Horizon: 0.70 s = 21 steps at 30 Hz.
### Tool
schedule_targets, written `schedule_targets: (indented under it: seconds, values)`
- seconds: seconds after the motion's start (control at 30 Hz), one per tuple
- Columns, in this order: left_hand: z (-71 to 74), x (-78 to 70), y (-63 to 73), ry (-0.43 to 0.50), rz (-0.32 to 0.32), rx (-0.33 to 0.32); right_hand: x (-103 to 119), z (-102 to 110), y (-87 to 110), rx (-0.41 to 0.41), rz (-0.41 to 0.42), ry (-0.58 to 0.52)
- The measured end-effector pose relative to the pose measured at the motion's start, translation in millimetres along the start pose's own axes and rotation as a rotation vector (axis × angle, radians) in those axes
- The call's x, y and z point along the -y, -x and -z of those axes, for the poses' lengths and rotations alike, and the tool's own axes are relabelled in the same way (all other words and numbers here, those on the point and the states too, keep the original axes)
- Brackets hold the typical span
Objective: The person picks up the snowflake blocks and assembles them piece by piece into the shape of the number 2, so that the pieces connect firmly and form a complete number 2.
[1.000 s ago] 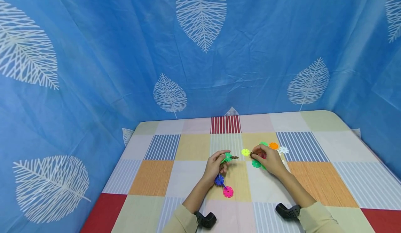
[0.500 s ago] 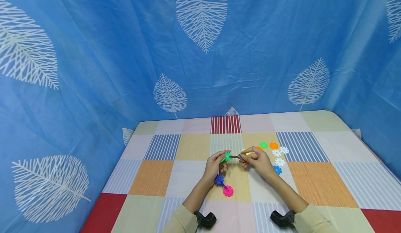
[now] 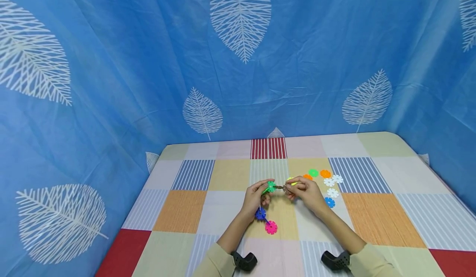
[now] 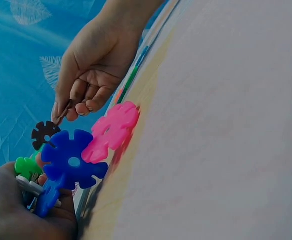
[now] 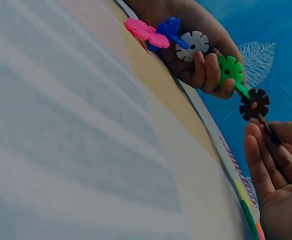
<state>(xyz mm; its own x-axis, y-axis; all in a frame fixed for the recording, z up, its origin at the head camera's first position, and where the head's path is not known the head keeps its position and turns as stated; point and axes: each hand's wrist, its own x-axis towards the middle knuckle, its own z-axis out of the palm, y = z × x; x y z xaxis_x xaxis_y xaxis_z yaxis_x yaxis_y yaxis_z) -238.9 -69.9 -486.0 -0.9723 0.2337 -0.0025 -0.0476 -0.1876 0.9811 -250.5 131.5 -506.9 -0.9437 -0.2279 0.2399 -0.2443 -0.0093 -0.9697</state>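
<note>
My left hand grips a chain of slotted, flower-shaped plastic discs, fingers curled round its middle. A pink disc and a blue disc hang at the lower end. Further along sit a white disc and a green disc. A brown disc forms the far end. Between thumb and fingers, my right hand pinches a second brown disc, turned edge-on and meeting the rim of the chain's brown one. How deep their slots engage cannot be seen.
Loose discs lie beyond and right of my right hand: a green disc, orange discs, several white discs and a blue disc. A yellow disc is partly hidden by the fingers. A patchwork cloth covers the table; blue curtains surround it.
My right hand has moved left from over the loose discs, carrying the brown disc to the chain's end, uncovering loose discs behind it. For the last half second both hands hold nearly still.
</note>
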Motion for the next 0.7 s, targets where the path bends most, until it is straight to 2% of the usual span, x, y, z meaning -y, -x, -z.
schedule_targets:
  seconds: [0.43, 0.57, 0.7]
  values:
    - [-2.4, -3.3, 4.2, -0.058, -0.005, 0.024, -2, -11, 3.7, -0.032, -0.069, -0.095]
    - [0.1, 6.2, -1.3, -0.049, -0.006, 0.034, -2, -11, 2.6, -0.048, -0.057, -0.076]
    - [2.7, 17.3, -6.8, -0.020, -0.005, 0.020, -2, -11, 0.8, -0.063, -0.002, 0.002]
